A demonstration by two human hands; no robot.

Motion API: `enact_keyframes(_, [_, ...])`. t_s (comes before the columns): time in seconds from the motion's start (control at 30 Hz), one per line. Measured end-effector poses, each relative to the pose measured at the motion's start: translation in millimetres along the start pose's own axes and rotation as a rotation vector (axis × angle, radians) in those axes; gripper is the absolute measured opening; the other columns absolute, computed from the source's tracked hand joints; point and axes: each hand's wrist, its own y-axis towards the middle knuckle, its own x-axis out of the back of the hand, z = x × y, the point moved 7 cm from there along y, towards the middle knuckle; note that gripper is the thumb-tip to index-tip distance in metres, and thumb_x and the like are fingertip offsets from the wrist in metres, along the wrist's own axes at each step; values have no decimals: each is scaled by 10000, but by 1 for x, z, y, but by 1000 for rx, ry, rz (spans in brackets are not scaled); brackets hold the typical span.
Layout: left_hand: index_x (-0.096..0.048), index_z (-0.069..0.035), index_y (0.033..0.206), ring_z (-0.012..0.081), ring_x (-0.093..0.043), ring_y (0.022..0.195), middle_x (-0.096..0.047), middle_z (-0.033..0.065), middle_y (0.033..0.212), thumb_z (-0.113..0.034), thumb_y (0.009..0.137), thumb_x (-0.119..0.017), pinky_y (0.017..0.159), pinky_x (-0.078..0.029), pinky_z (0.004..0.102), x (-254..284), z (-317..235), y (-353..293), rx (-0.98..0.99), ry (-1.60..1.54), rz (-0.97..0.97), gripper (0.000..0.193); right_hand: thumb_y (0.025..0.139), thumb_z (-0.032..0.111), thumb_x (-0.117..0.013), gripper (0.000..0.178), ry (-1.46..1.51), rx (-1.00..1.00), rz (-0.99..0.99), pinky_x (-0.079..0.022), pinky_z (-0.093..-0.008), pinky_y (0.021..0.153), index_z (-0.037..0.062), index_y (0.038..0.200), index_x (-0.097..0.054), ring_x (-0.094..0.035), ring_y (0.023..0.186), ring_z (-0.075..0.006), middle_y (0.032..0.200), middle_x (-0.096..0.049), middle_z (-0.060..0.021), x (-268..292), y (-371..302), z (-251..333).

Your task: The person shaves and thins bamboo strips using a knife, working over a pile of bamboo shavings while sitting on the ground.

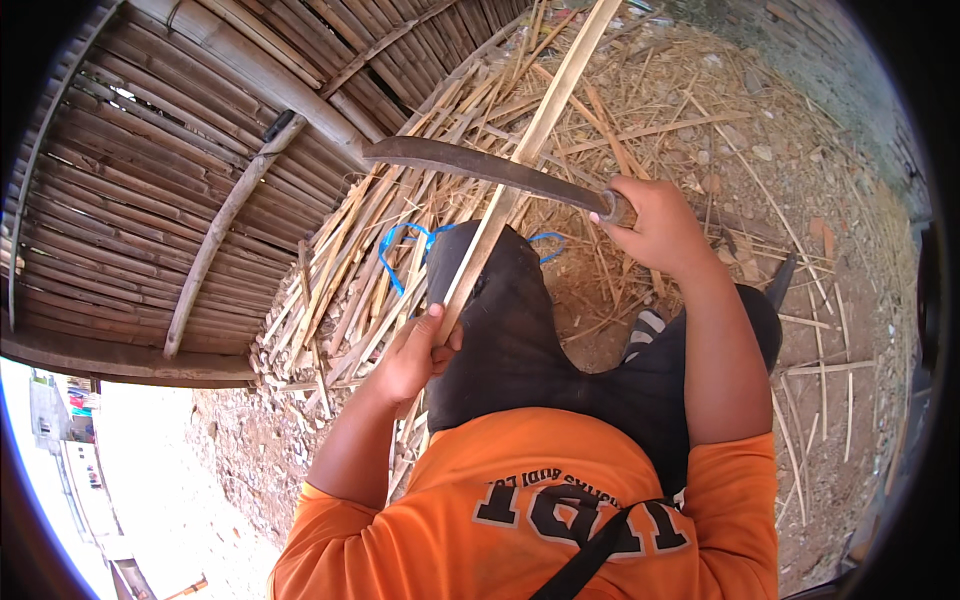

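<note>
My left hand (418, 348) is closed around a long, pale bamboo strip (487, 232), which slants up and away to the far edge of the view. Closed on the short handle of a machete (470, 160) is my right hand (655, 225). Its long, dark, slightly curved blade points left and crosses the strip a little beyond my knee. Blade and strip appear to touch; whether the edge has cut into it I cannot tell. The strip passes over my left thigh in dark trousers.
Split bamboo pieces (340, 270) lie heaped to the left and ahead, with shavings (680, 110) over the dirt floor. A slatted bamboo wall (130, 190) rises at the left. Blue cord (392, 255) lies by my left knee. Thin strips (820, 370) are scattered at the right.
</note>
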Motion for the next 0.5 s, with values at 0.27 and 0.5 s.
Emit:
enact_keyframes(0.27, [-504,-95,819,86,-202,466,-261,-73,575,-551,1079,-249,454,-193,255,-25,-1,20,279,-274,276,584,755,199,-781,414,-117,-83,-73,-532,-468,740,42,1126,-685,-673,836,-417,863,-690,-217,8,10,-28])
enact_keyframes(0.5, [-509,-92,795,83,-204,452,-288,-53,570,-601,1052,-270,440,-185,256,-40,9,34,343,-384,426,619,754,176,-771,378,-169,-116,10,-544,-479,751,84,1113,-691,-677,828,-402,871,-699,-198,-2,6,-36])
